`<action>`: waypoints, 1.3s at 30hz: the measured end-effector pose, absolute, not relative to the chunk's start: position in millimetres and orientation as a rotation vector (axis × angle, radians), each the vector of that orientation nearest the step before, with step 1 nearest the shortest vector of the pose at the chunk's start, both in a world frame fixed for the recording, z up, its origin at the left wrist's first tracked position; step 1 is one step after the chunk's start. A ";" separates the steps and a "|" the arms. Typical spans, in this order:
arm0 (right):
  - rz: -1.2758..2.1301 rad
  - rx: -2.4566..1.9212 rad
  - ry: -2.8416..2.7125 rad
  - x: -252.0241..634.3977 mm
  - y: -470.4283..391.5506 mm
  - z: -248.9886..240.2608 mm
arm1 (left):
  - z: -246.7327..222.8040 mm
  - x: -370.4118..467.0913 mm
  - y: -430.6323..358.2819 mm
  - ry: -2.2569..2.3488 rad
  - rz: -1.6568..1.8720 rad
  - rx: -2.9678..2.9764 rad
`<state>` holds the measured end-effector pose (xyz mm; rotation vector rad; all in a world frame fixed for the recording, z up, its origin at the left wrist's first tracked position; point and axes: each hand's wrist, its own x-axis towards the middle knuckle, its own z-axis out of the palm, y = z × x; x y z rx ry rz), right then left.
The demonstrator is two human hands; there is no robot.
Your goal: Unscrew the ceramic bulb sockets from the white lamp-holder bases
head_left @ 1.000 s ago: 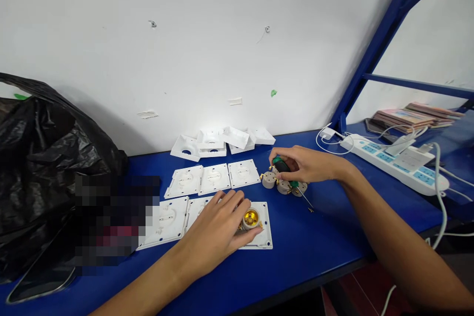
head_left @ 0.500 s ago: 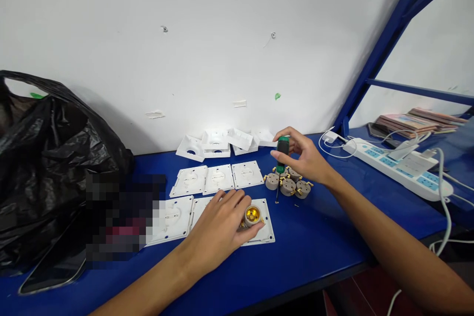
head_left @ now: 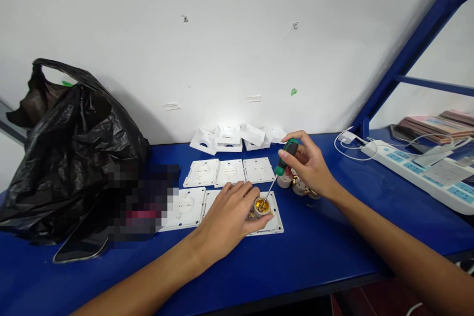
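Observation:
My right hand [head_left: 309,163] grips a screwdriver [head_left: 287,155] with a green and black handle, tilted so its tip reaches into a round lamp socket [head_left: 262,207] with a brass-coloured inside. Whether a screw sits under the tip is too small to tell. Thumb and fingers of my left hand [head_left: 231,212] close around that socket and hold it on a square white plate [head_left: 276,224]. Several more grey sockets [head_left: 299,188], partly hidden by my right hand, stand behind it. Other white plates [head_left: 229,173] lie in two rows.
White box-shaped covers [head_left: 227,136] are piled against the wall. A black plastic bag [head_left: 89,158] and a phone-like dark slab [head_left: 79,237] lie at left. To the right are a white power strip [head_left: 418,165] with cables and a blue metal frame [head_left: 411,54].
My right hand has brought the screwdriver from the tabletop beside the sockets over to the held socket, its tip now inside. The camera view has shifted slightly. My left hand keeps its hold.

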<state>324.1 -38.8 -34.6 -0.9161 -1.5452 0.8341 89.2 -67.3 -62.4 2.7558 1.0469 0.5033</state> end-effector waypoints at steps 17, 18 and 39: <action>0.503 -0.913 -1.621 329.4 -41.0 -33.5 | -62.3 89.5 -68.8 1.039 0.542 2.731; 0.470 -0.908 -1.650 328.1 -43.4 -33.8 | -62.1 89.4 -68.8 1.039 0.545 2.732; -0.031 -0.786 -1.889 318.9 -66.2 -30.4 | -65.5 89.2 -68.0 1.031 0.592 2.720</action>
